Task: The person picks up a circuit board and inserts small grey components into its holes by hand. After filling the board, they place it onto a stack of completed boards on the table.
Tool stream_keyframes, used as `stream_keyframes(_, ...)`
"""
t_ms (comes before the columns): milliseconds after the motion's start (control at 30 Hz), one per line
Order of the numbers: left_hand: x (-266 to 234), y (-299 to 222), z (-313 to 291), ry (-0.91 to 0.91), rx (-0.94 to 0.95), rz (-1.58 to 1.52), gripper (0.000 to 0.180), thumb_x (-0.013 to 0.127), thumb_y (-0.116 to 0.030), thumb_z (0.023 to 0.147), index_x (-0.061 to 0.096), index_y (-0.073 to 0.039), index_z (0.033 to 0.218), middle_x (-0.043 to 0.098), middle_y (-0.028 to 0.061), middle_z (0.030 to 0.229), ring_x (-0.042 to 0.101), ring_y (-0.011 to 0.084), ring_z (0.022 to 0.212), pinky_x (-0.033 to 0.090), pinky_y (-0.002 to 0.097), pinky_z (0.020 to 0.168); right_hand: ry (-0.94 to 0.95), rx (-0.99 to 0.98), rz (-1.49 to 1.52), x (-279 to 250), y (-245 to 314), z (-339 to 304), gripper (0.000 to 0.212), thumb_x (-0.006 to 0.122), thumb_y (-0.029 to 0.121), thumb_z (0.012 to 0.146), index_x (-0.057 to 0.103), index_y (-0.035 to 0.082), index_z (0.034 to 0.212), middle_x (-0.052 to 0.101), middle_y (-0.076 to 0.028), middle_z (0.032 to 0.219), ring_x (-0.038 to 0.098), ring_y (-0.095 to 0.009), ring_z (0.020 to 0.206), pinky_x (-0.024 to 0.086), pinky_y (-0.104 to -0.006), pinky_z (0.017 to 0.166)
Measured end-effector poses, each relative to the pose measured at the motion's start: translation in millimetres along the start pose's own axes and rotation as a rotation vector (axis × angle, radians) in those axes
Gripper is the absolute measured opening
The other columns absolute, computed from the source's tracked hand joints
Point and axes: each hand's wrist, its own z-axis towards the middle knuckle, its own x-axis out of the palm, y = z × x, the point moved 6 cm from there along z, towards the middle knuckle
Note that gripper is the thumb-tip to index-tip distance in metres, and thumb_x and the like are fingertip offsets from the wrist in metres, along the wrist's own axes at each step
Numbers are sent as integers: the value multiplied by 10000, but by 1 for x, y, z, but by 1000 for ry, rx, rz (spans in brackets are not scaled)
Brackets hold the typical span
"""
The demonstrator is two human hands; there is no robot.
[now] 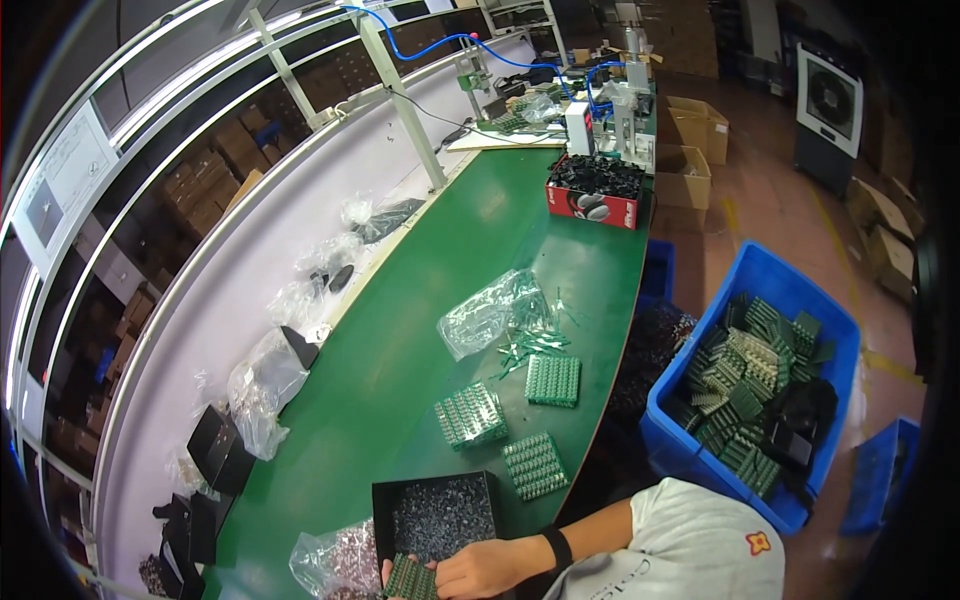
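Note:
At the near edge, my right hand point(480, 570), with a black band at the wrist, has its fingers closed on the right side of a green circuit board panel point(412, 580). Only a little of my left hand point(387, 572) shows, its fingertips against the panel's left side. Just beyond both hands stands a black open box point(382, 505) full of small dark parts point(440, 515). Three piles of green panels lie farther up the bench: a left pile point(470, 415), a right pile point(553, 380) and a near pile point(535, 466).
A clear bag of reddish parts point(345, 562) lies left of the box. Green strips point(530, 345) and a plastic bag point(490, 310) lie on the green bench point(400, 340). A blue bin point(665, 440) of boards stands at right; a red box point(592, 208) of black parts sits farther off.

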Motion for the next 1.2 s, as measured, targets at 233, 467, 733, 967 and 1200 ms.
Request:
stream_keyframes(233,-10,15,10,10,-100,-409,951,447,-732,954,367,22,1527,555,209,1405,575,363,1237,483,489,1051,47,8,-65,9,-2,-3,160,680,137,859,594,33,946,563,-83,889,632,-282,935,589,-371,877)
stream_keyframes(467,-25,18,2,74,42,11,996,429,-766,939,332,11,1555,478,206,1510,517,362,1323,422,496,1116,-1,-23,40,7,7,-5,145,674,133,852,575,41,905,540,-76,877,611,-276,897,557,-371,692)
stream_keyframes(733,17,-22,-5,144,-50,-22,833,411,-623,1028,333,31,1537,556,219,1402,639,280,1153,524,404,984,21,-40,-111,-46,-2,10,143,717,70,752,641,64,872,617,-73,861,635,-261,742,548,-354,619)
stream_keyframes(967,12,-20,-4,153,-18,-95,853,347,-648,1034,325,46,1530,571,194,1358,630,240,1130,519,374,983,-84,64,-6,-29,0,20,287,790,-46,679,717,47,941,678,-67,890,663,-254,744,562,-348,631)
stream_keyframes(1200,7,-13,-8,137,-17,-125,844,327,-653,1035,315,29,1532,579,216,1345,651,279,1103,532,420,979,-9,21,3,-14,13,19,318,839,92,689,718,67,983,673,-39,959,676,-229,791,568,-330,668)
